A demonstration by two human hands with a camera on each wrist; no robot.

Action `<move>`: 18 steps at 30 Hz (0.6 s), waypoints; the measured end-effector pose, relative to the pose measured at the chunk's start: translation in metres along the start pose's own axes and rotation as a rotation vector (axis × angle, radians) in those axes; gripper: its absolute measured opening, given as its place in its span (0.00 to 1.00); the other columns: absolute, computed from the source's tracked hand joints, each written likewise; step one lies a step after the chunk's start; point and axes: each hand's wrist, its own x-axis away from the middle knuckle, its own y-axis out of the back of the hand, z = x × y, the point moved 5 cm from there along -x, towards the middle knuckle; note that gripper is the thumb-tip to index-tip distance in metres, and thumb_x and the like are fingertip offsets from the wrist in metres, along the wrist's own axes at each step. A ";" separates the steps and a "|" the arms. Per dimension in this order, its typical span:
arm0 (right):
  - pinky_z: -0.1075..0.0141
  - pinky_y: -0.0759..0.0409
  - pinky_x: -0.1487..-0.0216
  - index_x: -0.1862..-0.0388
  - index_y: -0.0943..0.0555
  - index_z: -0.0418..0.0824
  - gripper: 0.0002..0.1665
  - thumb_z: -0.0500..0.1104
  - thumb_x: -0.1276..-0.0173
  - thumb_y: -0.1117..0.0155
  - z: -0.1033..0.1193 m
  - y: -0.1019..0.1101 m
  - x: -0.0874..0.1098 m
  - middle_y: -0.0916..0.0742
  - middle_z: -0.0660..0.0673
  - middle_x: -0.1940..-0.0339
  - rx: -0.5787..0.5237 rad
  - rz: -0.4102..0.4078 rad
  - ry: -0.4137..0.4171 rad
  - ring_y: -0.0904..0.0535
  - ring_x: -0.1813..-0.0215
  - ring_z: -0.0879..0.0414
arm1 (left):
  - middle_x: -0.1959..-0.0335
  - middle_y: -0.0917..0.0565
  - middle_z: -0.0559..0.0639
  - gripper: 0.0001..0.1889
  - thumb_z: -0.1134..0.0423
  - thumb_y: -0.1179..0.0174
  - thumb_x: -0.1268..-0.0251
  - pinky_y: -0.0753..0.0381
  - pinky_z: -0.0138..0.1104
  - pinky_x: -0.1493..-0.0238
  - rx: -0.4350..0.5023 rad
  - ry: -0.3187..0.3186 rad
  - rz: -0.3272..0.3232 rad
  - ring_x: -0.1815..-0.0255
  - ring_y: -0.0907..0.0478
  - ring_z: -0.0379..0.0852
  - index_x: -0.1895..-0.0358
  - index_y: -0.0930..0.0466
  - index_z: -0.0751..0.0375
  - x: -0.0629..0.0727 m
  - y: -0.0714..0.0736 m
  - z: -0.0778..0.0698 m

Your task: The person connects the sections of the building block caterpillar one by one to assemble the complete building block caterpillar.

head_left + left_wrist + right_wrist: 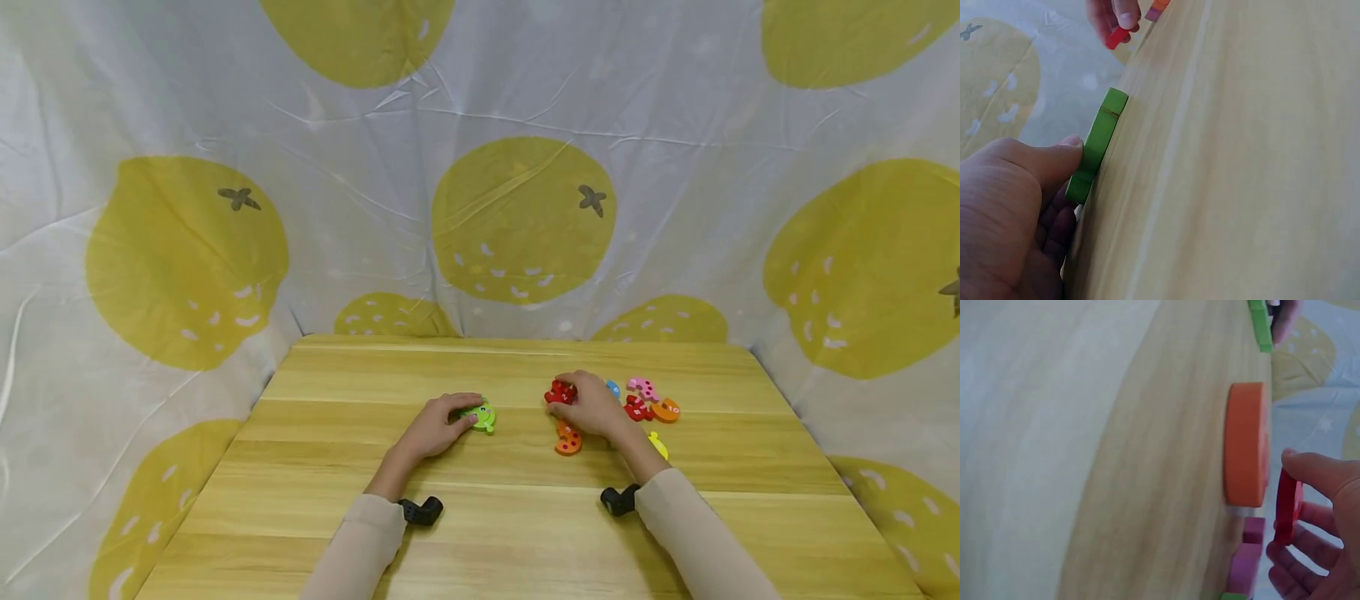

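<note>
A flat green puzzle piece with a face printed on it [483,417] lies on the table. My left hand [437,429] holds it at its left side, the thumb on its edge [1096,147] and the other fingers partly hidden. To the right, my right hand [597,408] pinches a red number puzzle piece [559,394] between thumb and fingers. In the right wrist view this red piece [1287,506] is held up off the table. Just nearer than it, an orange piece with dots [568,439] lies on the wood.
Beyond my right hand lie a pink piece [643,387], another red piece [638,408], an orange piece marked 10 [666,411] and a partly hidden blue piece [613,388]. A yellow piece [658,445] shows beside the right forearm. A lemon-print curtain [675,208] borders the wooden table [517,533].
</note>
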 end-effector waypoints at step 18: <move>0.63 0.17 0.54 0.45 0.15 0.41 0.29 0.51 0.43 0.17 0.050 -0.021 0.022 0.14 0.48 0.54 -0.136 -0.086 0.040 0.20 0.56 0.56 | 0.39 0.14 0.48 0.19 0.57 0.35 0.27 0.19 0.48 0.38 0.054 0.082 -0.079 0.42 0.17 0.48 0.36 0.17 0.51 0.001 -0.001 -0.001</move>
